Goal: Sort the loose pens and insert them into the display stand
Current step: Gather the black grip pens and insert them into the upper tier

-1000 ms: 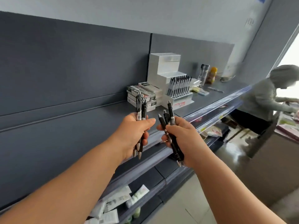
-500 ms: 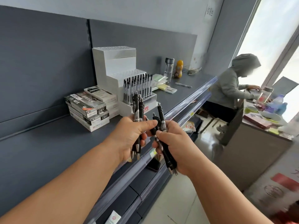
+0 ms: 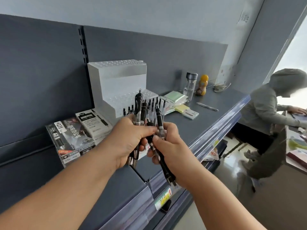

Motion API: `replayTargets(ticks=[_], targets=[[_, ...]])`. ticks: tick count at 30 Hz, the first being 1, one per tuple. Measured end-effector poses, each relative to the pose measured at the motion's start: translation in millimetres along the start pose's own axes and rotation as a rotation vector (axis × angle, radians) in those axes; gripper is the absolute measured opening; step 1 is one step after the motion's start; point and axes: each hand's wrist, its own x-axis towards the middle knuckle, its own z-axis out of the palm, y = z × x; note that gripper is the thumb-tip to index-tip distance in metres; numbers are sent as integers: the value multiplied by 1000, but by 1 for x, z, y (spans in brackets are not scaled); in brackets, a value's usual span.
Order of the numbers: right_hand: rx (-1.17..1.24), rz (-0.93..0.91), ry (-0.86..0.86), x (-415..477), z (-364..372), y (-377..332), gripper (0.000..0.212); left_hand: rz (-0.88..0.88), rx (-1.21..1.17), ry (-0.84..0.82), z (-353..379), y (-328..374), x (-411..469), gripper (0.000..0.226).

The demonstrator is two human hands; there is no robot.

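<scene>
My left hand [image 3: 127, 140] grips a bunch of black pens [image 3: 138, 112] upright, their clicker ends up. My right hand [image 3: 169, 146] holds a few more black pens [image 3: 159, 120], tips pointing down past my wrist. Both hands meet just in front of the white stepped display stand [image 3: 116, 80] on the grey shelf [image 3: 216, 112]. The stand's lowest step carries a row of pens, partly hidden behind the pens I hold. Its upper steps show open holes.
Stacked pen boxes [image 3: 74, 135] lie left of the stand. Sticky-note pads [image 3: 181, 107], a clear bottle [image 3: 190, 87], a yellow bottle [image 3: 201, 87] and a loose pen [image 3: 207, 107] sit to the right. A seated person [image 3: 272, 112] in a hood works at a counter on the far right.
I have come closer to the stand, which now looms larger behind my hands. My two hands have drawn together so the pen bunches touch.
</scene>
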Motion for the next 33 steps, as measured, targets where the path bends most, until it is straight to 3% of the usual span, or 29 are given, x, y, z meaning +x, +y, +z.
replayTargets(ticks=[2, 6, 12, 16, 19, 25, 33], targets=[[52, -17, -34, 20, 1, -3, 7, 20, 15, 67, -6, 7, 10, 17], [122, -29, -129, 59, 0, -9, 25, 43, -22, 219, -15, 21, 25, 20], [189, 64, -428, 118, -21, -27, 11, 90, -39, 440, -13, 38, 39, 20], [190, -85, -562, 149, -37, -41, 13, 104, -18, 557, -9, 46, 41, 20], [213, -182, -565, 172, -41, -57, 18, 110, -50, 659, -10, 51, 37, 20], [55, -466, -425, 206, -21, -85, 7, 71, -23, 775, -20, 54, 21, 21], [-298, -582, -368, 224, 19, -65, 23, 54, -15, 799, -30, 53, 17, 21]])
